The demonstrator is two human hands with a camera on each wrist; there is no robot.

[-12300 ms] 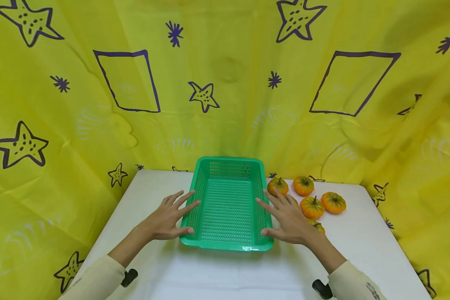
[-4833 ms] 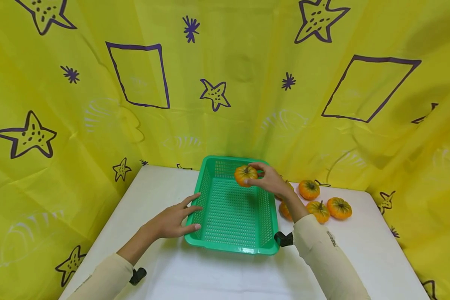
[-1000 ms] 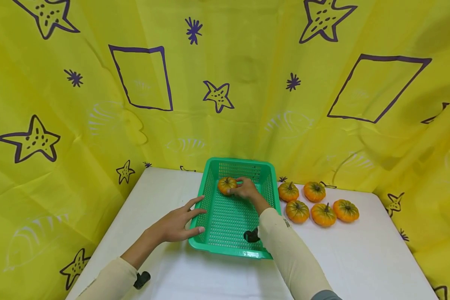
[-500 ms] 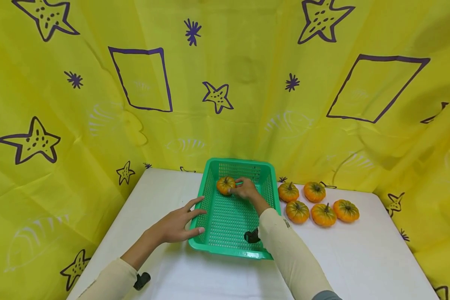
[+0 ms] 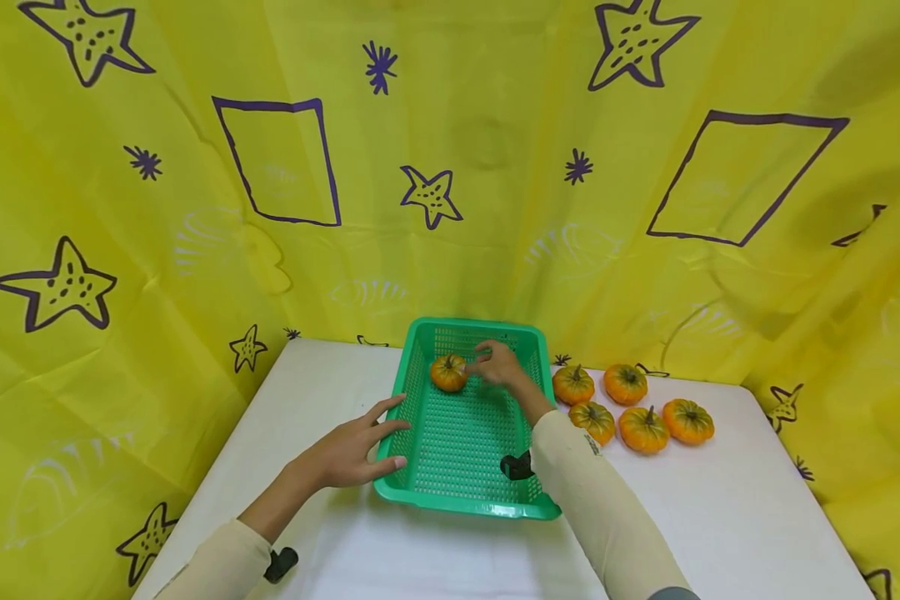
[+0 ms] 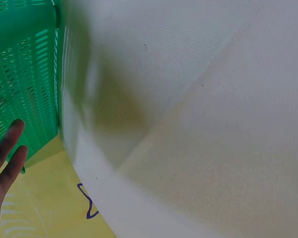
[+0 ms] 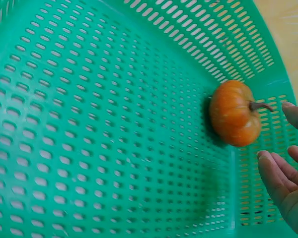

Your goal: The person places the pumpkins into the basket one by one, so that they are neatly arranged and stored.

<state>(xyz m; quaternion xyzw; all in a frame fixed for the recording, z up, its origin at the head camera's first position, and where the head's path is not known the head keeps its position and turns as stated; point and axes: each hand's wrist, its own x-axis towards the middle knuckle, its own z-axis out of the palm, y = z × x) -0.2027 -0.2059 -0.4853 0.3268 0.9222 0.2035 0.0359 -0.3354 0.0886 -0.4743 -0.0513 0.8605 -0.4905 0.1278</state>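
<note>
Six pumpkins: one sitting in the basket, five on the bench

The lone pumpkin is showing a ribbed orange body, greenish towards the top, with a curved stem. It is lying on the basket's floor, near the back left corner — the five others are clustering just right of the one basket. The right hand is hovering beside it, fingers apart; the left hand's fingers are lying spread at the left rim.
</note>
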